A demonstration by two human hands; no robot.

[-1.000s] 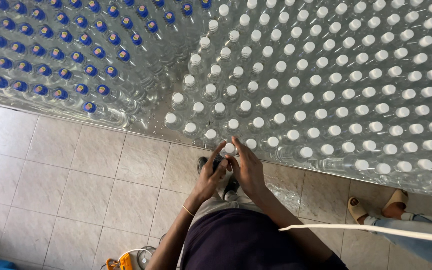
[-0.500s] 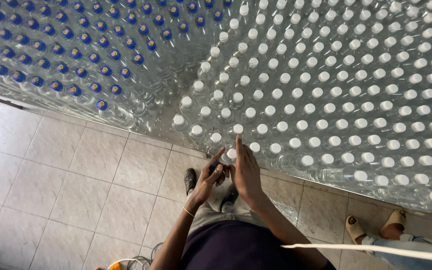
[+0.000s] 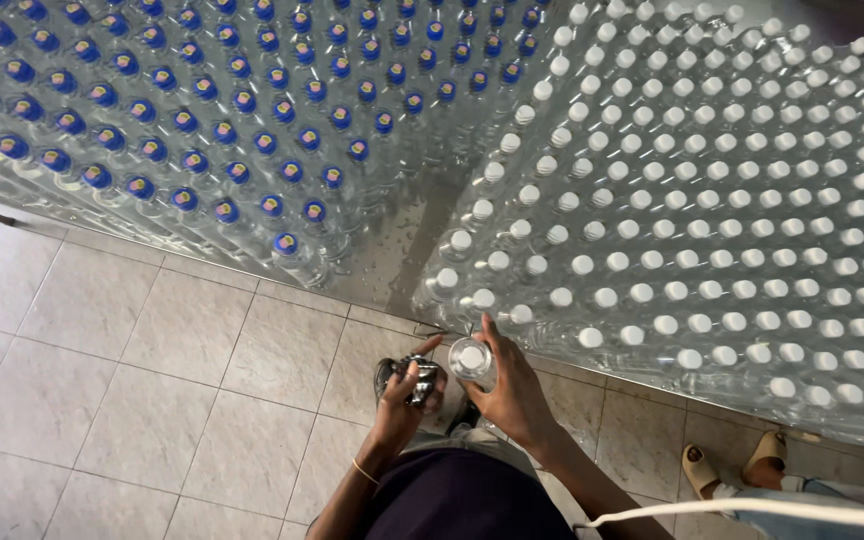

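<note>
- Right hand [image 3: 512,390] wrapped around a clear plastic bottle [image 3: 473,362] with a white cap, fingers clamped on its body, held upright just off the near edge of the steel table [image 3: 402,250].
- Left hand [image 3: 404,400] closed on a small dark, shiny object [image 3: 420,378] (too blurred to tell what kind), right beside the bottle, the two hands close together but not joined.
- Thin bangle [image 3: 362,470] on the left wrist.
- White-capped bottles [image 3: 712,210] packed in rows over the right part of the table, nearest row just above the held bottle.
- Blue-capped bottles [image 3: 212,110] massed on the left part, a bare wet strip of steel between the two groups.
- Beige tiled floor [image 3: 112,380] below.
- Another person's sandalled feet [image 3: 732,465] at lower right, well apart from the hands.
- White cord [image 3: 752,508] crossing the bottom right corner.
</note>
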